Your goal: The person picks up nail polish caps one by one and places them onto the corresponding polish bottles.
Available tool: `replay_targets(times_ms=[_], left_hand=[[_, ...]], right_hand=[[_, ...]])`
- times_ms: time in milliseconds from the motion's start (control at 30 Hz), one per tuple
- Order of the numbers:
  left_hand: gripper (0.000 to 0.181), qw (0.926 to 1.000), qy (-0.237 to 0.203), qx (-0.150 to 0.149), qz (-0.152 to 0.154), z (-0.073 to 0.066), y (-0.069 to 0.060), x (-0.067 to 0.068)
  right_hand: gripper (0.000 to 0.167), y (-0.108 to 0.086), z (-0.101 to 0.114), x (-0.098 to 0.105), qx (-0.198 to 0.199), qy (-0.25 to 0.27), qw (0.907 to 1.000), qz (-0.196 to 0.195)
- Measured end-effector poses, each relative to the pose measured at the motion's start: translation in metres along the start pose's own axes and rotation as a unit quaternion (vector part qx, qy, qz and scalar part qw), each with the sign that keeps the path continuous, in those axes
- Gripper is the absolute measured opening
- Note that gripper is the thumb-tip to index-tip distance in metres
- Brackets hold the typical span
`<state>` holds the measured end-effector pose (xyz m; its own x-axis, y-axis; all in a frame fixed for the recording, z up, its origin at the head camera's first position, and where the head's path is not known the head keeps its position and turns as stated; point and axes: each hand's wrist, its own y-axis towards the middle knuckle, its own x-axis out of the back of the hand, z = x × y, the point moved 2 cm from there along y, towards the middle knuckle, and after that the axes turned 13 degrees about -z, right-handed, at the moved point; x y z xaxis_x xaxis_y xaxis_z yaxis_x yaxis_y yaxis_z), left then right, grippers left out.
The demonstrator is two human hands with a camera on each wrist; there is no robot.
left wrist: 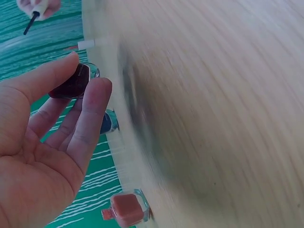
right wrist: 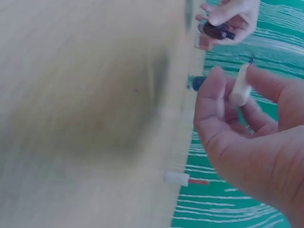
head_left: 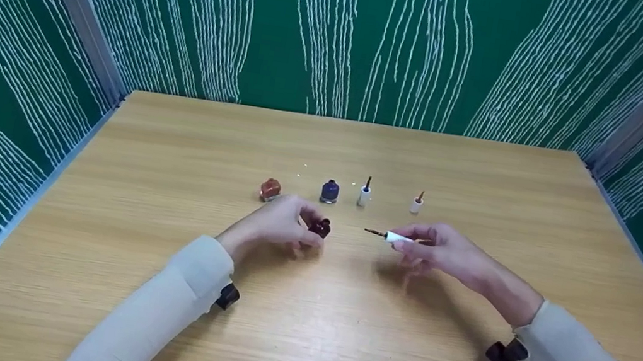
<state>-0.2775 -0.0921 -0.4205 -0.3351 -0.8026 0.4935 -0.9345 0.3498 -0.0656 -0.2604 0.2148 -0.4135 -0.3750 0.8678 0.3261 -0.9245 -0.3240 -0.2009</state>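
My left hand point(head_left: 283, 222) pinches a dark red nail polish bottle point(head_left: 321, 227) between thumb and fingers, and its uncapped neck shows. In the left wrist view that bottle point(left wrist: 76, 81) is held just off the table. A white nail polish cap with its brush point(head_left: 399, 238) is gripped in my right hand point(head_left: 442, 249), the dark bristles pointing left toward the bottle. The right wrist view shows this white cap point(right wrist: 241, 88) between thumb and fingertips. A gap separates brush and bottle.
Beyond my hands stand an orange-brown polish bottle point(head_left: 270, 190) and a dark blue polish bottle point(head_left: 330, 192), both uncapped. To their right, a white cap with a dark brush point(head_left: 364, 195) and another with an orange brush point(head_left: 416, 205) stand brush-up on the wooden table point(head_left: 174, 139). Green walls surround it.
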Motion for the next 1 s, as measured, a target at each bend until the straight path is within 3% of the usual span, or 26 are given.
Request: replay_targets(times_ms=[200, 600, 1000], left_hand=[[0.029, 0.9999, 0.013, 0.003, 0.001, -0.008, -0.002, -0.001], [0.027, 0.9998, 0.009, -0.018, 0.004, -0.004, -0.001, -0.003], [0.024, 0.9993, 0.017, -0.034, 0.005, -0.003, -0.004, -0.004]], right_hand=[[0.045, -0.001, 0.011, 0.005, 0.037, -0.005, 0.9993, -0.003], [0.041, 0.006, 0.007, -0.005, 0.018, 0.035, 0.9992, -0.005], [0.035, 0.012, 0.001, -0.015, 0.079, 0.062, 0.9940, -0.044]])
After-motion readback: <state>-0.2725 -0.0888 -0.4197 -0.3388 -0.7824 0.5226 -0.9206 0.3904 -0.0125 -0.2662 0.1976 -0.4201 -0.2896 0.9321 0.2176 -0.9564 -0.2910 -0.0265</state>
